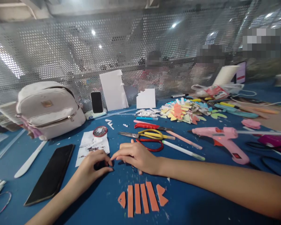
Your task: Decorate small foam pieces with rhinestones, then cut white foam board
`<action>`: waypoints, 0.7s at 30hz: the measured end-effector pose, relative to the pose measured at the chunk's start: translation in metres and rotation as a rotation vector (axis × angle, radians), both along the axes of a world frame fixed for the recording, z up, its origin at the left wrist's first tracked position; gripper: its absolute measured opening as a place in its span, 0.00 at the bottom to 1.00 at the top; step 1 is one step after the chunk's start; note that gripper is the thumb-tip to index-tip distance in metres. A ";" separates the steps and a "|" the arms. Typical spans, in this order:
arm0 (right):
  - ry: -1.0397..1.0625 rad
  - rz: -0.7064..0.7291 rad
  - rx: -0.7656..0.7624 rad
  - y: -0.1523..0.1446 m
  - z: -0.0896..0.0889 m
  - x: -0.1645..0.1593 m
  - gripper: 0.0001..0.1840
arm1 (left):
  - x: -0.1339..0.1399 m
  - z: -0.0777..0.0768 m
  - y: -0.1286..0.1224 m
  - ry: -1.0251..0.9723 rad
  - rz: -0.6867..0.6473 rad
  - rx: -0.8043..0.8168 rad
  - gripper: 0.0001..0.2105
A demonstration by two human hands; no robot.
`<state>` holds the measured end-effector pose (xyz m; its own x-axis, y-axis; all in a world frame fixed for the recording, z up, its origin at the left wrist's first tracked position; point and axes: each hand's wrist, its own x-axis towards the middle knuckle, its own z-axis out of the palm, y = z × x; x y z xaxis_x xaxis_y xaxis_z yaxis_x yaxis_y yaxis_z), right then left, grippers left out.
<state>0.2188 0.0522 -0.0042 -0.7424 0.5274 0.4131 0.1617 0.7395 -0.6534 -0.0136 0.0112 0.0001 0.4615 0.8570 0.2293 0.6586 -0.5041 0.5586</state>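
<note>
My left hand is closed with bent fingers, near the lower corner of a marked white paper. Its fingertips meet the index finger of my right hand, which is closed just above the blue table. An orange tip shows behind the right hand; whatever the fingers of either hand hold is hidden. Below the hands lie cut orange pieces: a head-shaped piece with a small hole, several upright strips, and a notched tail piece. Scissors with yellow handles and red-handled scissors lie beyond my right hand.
A pink glue gun lies right, with cables. Paper scraps are heaped at the back. On the left are a black phone, a white knife and a pale backpack. A round red-rimmed item rests on the paper.
</note>
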 end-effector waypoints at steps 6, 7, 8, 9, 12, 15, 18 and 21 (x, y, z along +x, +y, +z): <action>0.092 0.021 -0.053 0.002 -0.006 0.000 0.13 | 0.005 0.000 -0.005 0.030 -0.013 0.028 0.08; 0.101 0.024 -0.078 0.002 -0.006 0.000 0.12 | 0.005 0.000 -0.005 0.036 -0.022 0.038 0.08; 0.105 0.022 -0.108 0.002 -0.005 0.000 0.11 | 0.005 0.000 -0.006 0.035 -0.027 0.046 0.08; 0.107 0.015 -0.141 0.001 -0.004 0.000 0.10 | 0.005 0.000 -0.007 0.027 -0.020 0.052 0.07; 0.144 -0.025 -0.219 0.000 -0.002 -0.001 0.10 | 0.006 0.001 -0.010 -0.036 0.048 0.015 0.05; 0.174 -0.051 -0.250 0.000 -0.001 -0.001 0.16 | 0.007 0.003 -0.013 -0.134 0.123 -0.054 0.05; 0.155 -0.046 -0.233 0.000 -0.001 -0.001 0.16 | 0.007 0.003 -0.014 -0.213 0.170 -0.075 0.05; 0.137 -0.041 -0.145 -0.001 0.002 -0.002 0.11 | 0.007 0.002 -0.014 -0.281 0.197 -0.076 0.05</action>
